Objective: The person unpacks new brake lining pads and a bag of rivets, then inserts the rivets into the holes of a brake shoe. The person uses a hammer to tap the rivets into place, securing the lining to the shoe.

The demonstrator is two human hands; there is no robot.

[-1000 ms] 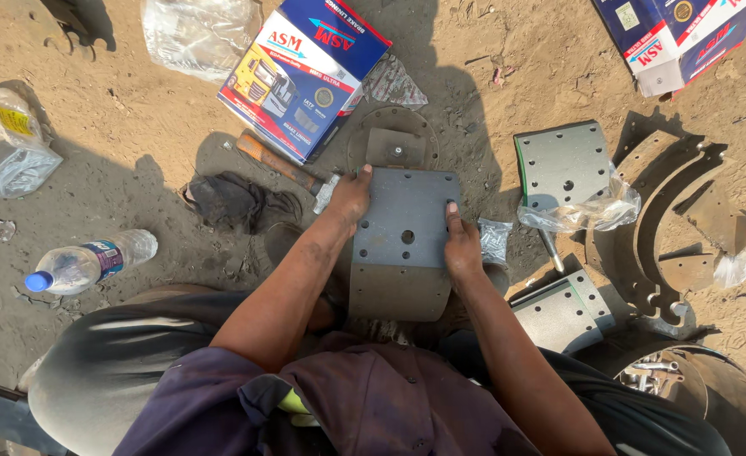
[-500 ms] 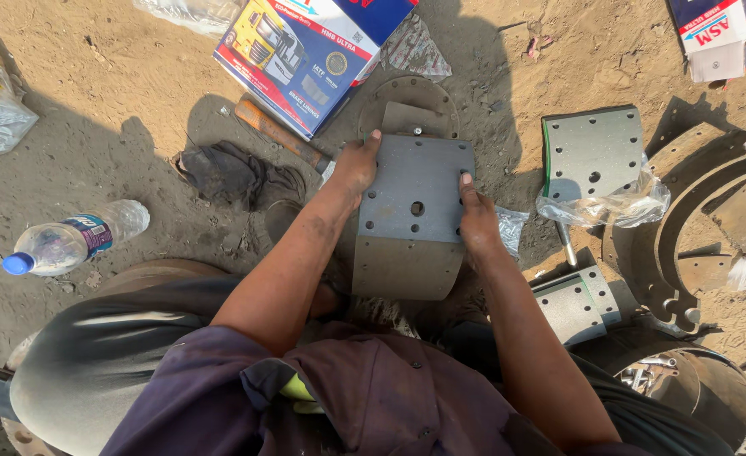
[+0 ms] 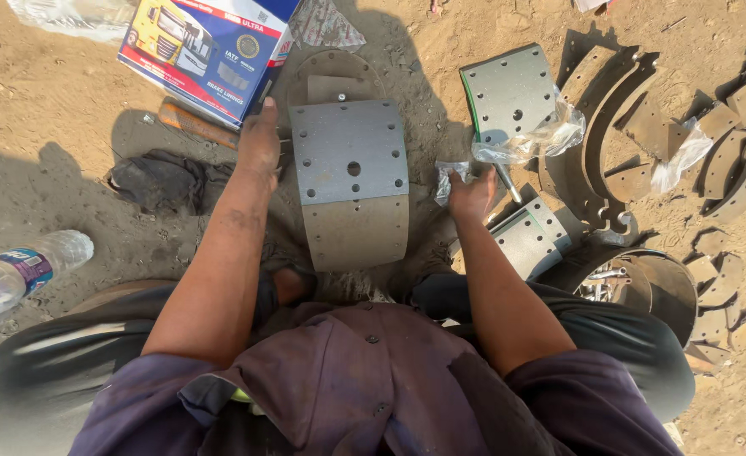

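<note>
The curved grey brake lining (image 3: 352,181) lies on the sand between your knees (touched by neither hand). Your left hand (image 3: 259,139) rests just left of it, fingers loosely curled, holding nothing; your right hand (image 3: 473,194) pinches a small plastic bag (image 3: 451,179).

Sunlit sandy ground (image 3: 69,203), hard shadows

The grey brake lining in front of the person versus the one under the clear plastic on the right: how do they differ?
The front brake lining lies bare, square to the person, between the left hand and the right hand. The right-hand lining lies tilted, partly covered by a clear plastic bag. Both are grey, curved and drilled with holes, resting on sandy ground.
</note>
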